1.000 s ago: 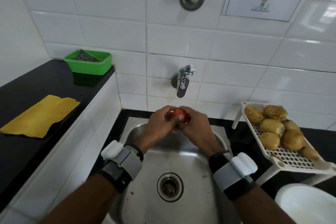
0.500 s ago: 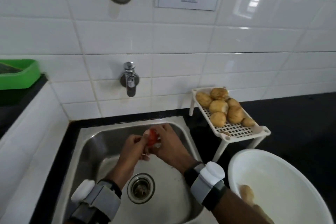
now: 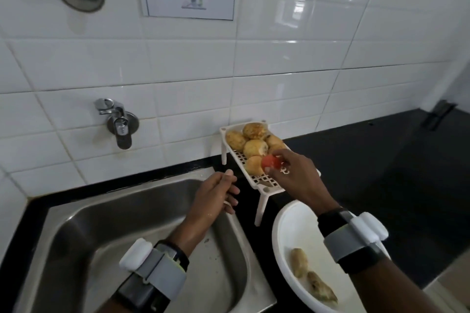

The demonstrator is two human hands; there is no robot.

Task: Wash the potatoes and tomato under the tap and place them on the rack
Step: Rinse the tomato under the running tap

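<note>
- Right hand pinches the small round red tomato in curled fingertips above the white slotted plastic rack's 6 o'clock end; whether the two touch is unclear.
- Brown round potatoes crowd the rack's 12 o'clock end.
- Left hand, fingers loosely curled and empty, hangs over the steel sink's 2 o'clock corner.
- White round bowl sits at the rack's 5 o'clock.

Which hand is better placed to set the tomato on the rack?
Right. The right hand holds the tomato just above the rack. The left hand hangs empty over the sink.
</note>
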